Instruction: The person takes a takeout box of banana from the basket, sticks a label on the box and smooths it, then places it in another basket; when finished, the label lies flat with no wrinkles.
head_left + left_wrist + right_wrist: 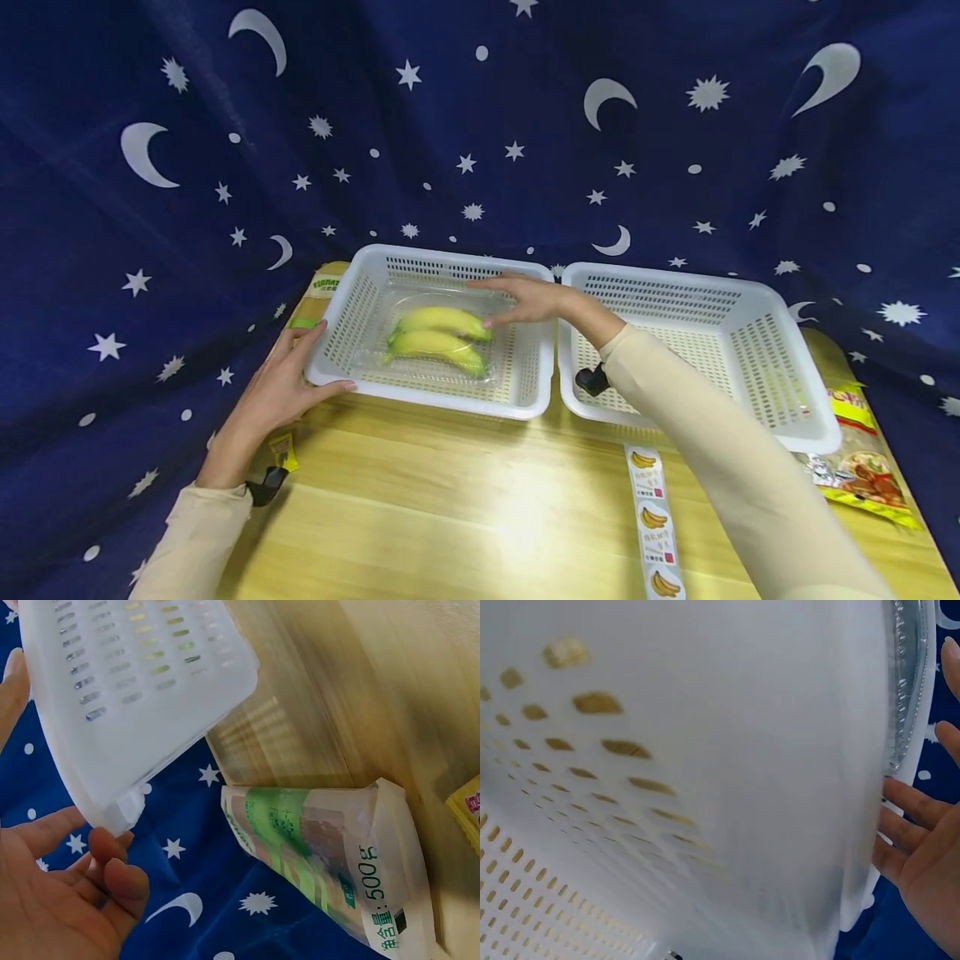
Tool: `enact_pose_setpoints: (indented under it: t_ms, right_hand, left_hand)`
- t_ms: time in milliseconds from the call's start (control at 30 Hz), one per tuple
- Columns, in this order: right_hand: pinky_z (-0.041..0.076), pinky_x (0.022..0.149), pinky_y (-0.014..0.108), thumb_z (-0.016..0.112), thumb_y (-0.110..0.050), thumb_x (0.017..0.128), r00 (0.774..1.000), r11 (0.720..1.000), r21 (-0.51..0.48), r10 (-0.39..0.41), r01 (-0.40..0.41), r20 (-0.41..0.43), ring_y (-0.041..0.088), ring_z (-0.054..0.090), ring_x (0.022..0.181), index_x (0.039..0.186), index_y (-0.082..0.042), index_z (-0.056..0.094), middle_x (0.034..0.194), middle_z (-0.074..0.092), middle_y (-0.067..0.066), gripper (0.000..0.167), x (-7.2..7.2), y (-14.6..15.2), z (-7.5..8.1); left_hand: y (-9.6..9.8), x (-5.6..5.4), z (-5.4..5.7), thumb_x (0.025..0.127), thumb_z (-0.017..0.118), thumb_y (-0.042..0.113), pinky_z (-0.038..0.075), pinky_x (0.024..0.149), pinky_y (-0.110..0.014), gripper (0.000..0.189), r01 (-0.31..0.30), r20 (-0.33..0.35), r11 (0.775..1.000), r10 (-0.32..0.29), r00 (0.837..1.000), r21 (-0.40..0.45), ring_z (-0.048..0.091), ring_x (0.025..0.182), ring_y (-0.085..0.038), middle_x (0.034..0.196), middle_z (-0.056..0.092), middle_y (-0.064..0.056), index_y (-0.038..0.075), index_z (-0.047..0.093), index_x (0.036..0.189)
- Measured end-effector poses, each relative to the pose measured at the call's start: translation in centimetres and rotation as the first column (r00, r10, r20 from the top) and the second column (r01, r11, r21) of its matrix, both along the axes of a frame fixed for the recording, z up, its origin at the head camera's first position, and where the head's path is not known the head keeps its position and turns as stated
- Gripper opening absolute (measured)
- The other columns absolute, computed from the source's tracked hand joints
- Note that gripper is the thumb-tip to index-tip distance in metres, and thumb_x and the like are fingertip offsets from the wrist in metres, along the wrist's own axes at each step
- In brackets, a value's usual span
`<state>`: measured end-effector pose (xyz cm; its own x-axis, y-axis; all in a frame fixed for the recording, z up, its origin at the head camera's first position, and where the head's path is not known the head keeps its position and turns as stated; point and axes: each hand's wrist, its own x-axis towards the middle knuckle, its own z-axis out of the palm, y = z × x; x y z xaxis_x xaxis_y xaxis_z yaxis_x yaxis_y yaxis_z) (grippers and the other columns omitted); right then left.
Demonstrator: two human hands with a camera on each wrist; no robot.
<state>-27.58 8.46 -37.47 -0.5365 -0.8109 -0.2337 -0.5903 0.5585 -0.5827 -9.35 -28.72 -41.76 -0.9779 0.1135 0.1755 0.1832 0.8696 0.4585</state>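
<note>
Two yellow bananas (439, 342) with green tips lie in a clear plastic box (367, 354) inside the left white basket (450, 402). My left hand (276, 387) grips that basket's front left corner, thumb along the front rim. In the left wrist view, the fingers of the left hand (82, 885) curl under the corner of the basket (165, 712). My right hand (525, 299) reaches over the basket's right side, its fingers spread above the right end of the box. The right wrist view shows the right hand (930, 847) beyond a white basket wall.
A second white basket (727, 333) stands on the right. A strip of banana stickers (652, 517) lies on the wooden table (450, 500). A food bag (870, 475) is at the right edge, another bag (315, 855) at the left, near a small yellow packet (283, 451). A starry cloth hangs behind.
</note>
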Motion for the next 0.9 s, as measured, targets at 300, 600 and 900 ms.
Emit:
enact_pose_setpoints:
  t_ms: [300, 600, 900]
  right_hand:
    - [0.014, 0.121, 0.055, 0.069, -0.039, 0.09, 0.998, 0.999, 0.034, 0.006, -0.008, 0.066, 0.033, 0.015, 0.15, 0.158, -0.026, 0.02, 0.164, 0.017, 0.001, 0.085, -0.6, 0.1, -1.7]
    - [0.03, 0.115, 0.056, 0.069, -0.036, 0.091, 0.995, 0.999, 0.025, 0.022, -0.024, 0.093, 0.036, 0.022, 0.147, 0.156, -0.023, 0.026, 0.162, 0.023, 0.005, 0.079, -0.8, -0.2, -2.3]
    - [0.034, 0.114, 0.052, 0.07, -0.031, 0.091, 0.994, 1.0, 0.01, 0.024, -0.026, 0.106, 0.034, 0.023, 0.147, 0.155, -0.018, 0.029, 0.161, 0.026, 0.007, 0.077, -0.8, -0.4, -2.1]
  left_hand:
    - [0.2, -0.2, -0.5, 0.076, 0.083, 0.043, 0.05, 0.077, -0.042, 0.103, -0.019, 0.107, 0.994, 0.007, 0.994, 0.111, 0.054, 0.093, -0.031, 0.128, 0.037, -0.022, -0.006, 0.029, 0.15]
    - [0.0, -0.2, -0.8, 0.077, 0.084, 0.033, 0.051, 0.078, -0.043, 0.101, -0.007, 0.108, 0.987, -0.011, 0.994, 0.161, 0.05, 0.096, -0.032, 0.127, 0.037, -0.025, -0.008, 0.028, 0.15]
    - [0.2, -0.3, -0.8, 0.076, 0.086, 0.027, 0.051, 0.077, -0.046, 0.097, 0.013, 0.07, 0.987, -0.025, 0.997, 0.16, 0.051, 0.095, -0.034, 0.124, 0.039, -0.026, -0.012, 0.032, 0.147]
